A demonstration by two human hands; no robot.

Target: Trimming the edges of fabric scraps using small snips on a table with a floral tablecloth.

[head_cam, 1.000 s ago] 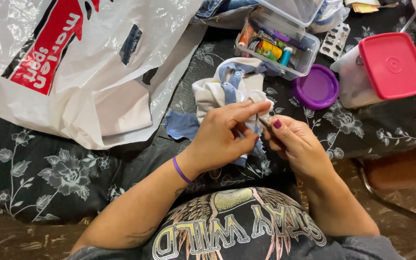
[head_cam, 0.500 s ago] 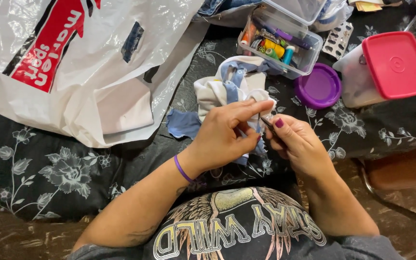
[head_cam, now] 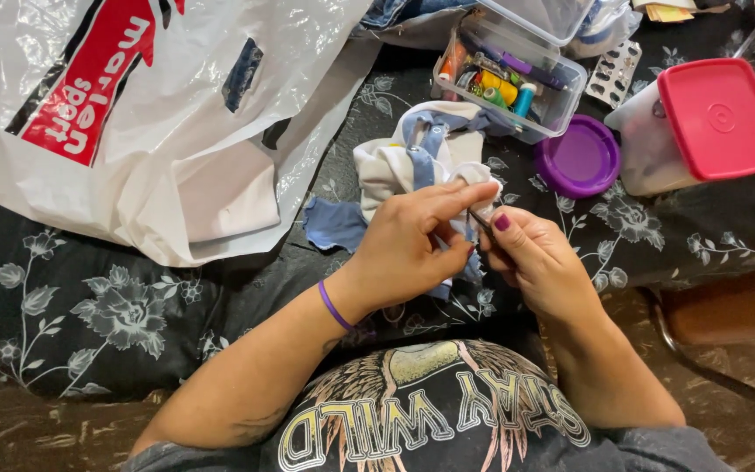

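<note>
My left hand (head_cam: pixel 412 240) pinches a fold of a small white and blue garment (head_cam: pixel 417 162) between thumb and forefinger, just in front of my chest. My right hand (head_cam: pixel 530 258) is closed around a thin dark tool (head_cam: pixel 480 218), its tip touching the cloth where the left fingers hold it. The two hands touch each other. The rest of the garment lies bunched on the black floral cloth (head_cam: pixel 89 306) beyond my hands, with a loose blue scrap (head_cam: pixel 334 223) to its left. What the tool is exactly I cannot tell.
A big white plastic bag (head_cam: pixel 150 105) with red print fills the upper left. At the back stands a clear box of thread spools (head_cam: pixel 509 83). A purple round lid (head_cam: pixel 580 157) and a white tub with a pink lid (head_cam: pixel 709 127) lie at the right.
My hands stay in the same spot; the left forefinger has stretched a little further over the cloth toward the right hand.
</note>
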